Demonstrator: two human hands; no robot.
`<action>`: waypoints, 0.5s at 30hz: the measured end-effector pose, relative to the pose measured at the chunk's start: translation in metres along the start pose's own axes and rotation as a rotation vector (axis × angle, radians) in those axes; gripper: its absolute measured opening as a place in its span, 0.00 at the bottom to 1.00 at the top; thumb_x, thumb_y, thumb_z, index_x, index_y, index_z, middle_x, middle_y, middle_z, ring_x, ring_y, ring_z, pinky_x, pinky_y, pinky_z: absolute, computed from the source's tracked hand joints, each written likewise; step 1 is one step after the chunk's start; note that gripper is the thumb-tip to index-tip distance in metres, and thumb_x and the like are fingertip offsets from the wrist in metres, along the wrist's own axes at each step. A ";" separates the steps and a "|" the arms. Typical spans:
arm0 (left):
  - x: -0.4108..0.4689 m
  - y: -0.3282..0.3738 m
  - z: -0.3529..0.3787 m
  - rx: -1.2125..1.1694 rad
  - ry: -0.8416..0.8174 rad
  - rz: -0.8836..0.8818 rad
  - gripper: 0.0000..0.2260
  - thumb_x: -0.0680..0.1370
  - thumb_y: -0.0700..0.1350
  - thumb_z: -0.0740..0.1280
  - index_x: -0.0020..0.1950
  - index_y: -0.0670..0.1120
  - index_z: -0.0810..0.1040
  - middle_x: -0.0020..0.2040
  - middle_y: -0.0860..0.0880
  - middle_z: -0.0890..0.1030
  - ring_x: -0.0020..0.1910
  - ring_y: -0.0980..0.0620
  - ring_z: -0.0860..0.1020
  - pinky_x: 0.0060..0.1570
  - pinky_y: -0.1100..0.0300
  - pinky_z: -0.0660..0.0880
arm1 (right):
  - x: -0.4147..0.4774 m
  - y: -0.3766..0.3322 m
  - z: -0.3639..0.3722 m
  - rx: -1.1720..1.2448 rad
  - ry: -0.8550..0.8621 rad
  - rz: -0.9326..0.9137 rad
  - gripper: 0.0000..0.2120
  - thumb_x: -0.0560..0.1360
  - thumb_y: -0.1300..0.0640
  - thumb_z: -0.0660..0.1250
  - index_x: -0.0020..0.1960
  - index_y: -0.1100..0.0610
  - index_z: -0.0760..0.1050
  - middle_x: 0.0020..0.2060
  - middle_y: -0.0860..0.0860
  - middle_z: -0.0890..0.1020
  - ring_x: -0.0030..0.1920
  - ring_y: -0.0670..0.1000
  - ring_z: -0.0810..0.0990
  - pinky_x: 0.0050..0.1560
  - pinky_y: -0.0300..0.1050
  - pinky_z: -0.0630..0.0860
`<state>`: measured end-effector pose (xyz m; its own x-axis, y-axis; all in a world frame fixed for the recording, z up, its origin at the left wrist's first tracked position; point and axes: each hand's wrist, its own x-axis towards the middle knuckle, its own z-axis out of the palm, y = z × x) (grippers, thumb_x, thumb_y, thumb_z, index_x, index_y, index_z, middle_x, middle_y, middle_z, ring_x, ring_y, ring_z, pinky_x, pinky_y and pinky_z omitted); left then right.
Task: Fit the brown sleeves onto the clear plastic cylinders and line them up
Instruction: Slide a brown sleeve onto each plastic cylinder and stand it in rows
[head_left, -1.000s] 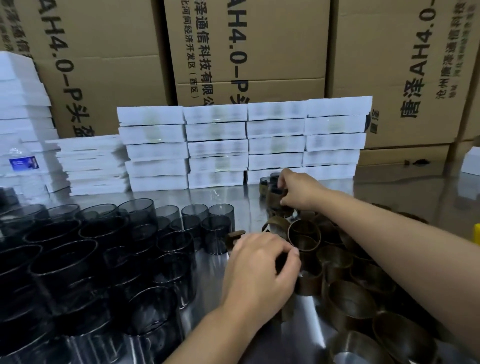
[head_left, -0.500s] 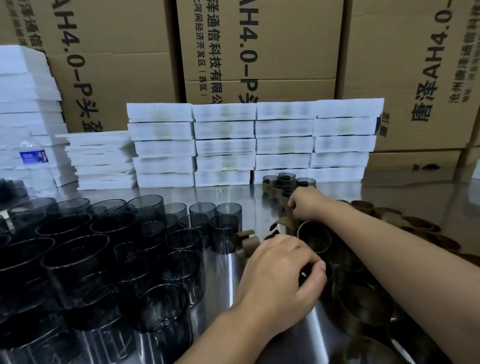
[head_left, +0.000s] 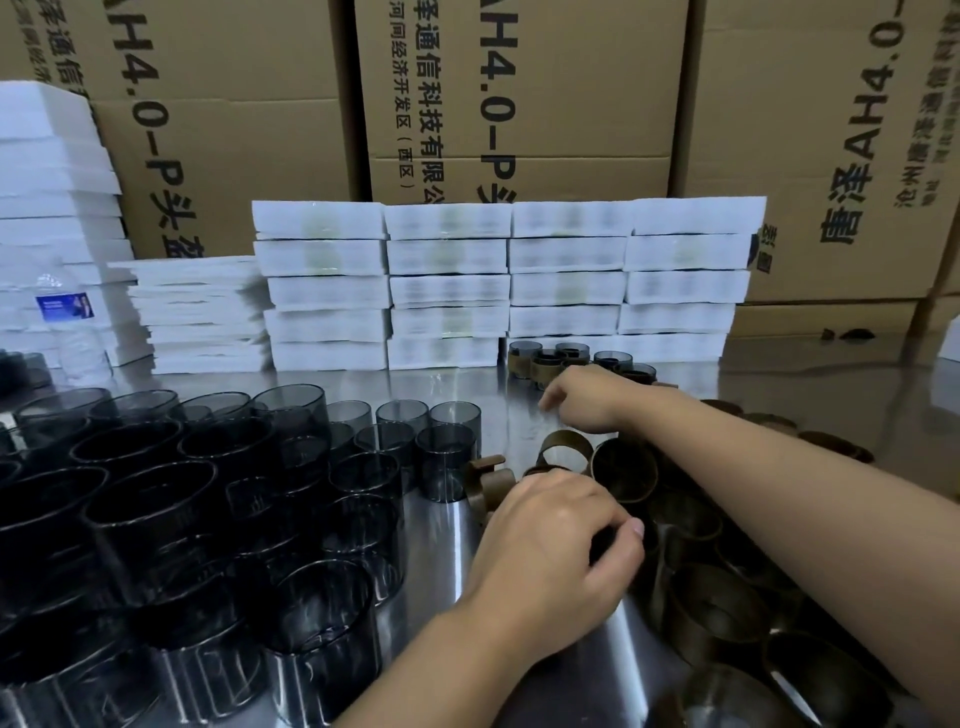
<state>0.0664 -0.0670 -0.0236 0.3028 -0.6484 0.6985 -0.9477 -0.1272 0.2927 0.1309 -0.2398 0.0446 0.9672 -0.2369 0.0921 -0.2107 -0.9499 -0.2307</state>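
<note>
Brown ring-shaped plastic sleeves (head_left: 623, 483) stand upright just under my right hand (head_left: 587, 402), its grip slack and empty; my left hand (head_left: 556, 545) curls over something I cannot make out.

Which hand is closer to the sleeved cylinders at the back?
Right. The right hand sits just before the sleeved cylinders; left hand lies farther off, by loose sleeves.

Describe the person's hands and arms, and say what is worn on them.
The left hand and right hand are bare: no gloves, rings or watch show. The left forearm and right forearm are bare too, with no sleeve in view. A short, unpainted nail shows on the left thumb.
</note>
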 end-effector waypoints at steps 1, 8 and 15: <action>0.000 0.000 0.000 -0.004 0.001 0.003 0.15 0.77 0.51 0.60 0.44 0.45 0.83 0.42 0.53 0.83 0.47 0.54 0.76 0.53 0.66 0.65 | -0.003 -0.008 -0.001 0.032 0.002 -0.035 0.19 0.74 0.67 0.57 0.60 0.56 0.79 0.61 0.51 0.79 0.62 0.51 0.75 0.58 0.38 0.69; 0.001 0.000 -0.001 -0.019 0.000 0.011 0.16 0.76 0.52 0.59 0.48 0.47 0.84 0.46 0.52 0.83 0.50 0.54 0.77 0.55 0.62 0.68 | -0.027 -0.070 0.002 0.077 -0.045 -0.307 0.12 0.76 0.50 0.65 0.57 0.52 0.80 0.54 0.47 0.82 0.50 0.45 0.76 0.44 0.34 0.69; -0.001 -0.004 -0.003 0.142 0.254 -0.005 0.14 0.67 0.50 0.62 0.26 0.45 0.78 0.26 0.50 0.79 0.27 0.50 0.76 0.25 0.62 0.67 | -0.031 -0.096 0.028 -0.220 -0.119 -0.303 0.13 0.75 0.54 0.67 0.58 0.57 0.76 0.53 0.55 0.80 0.50 0.55 0.76 0.34 0.40 0.68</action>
<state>0.0705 -0.0634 -0.0242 0.3063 -0.4411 0.8436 -0.9453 -0.2456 0.2148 0.1256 -0.1353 0.0367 0.9972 0.0743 0.0081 0.0743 -0.9972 0.0042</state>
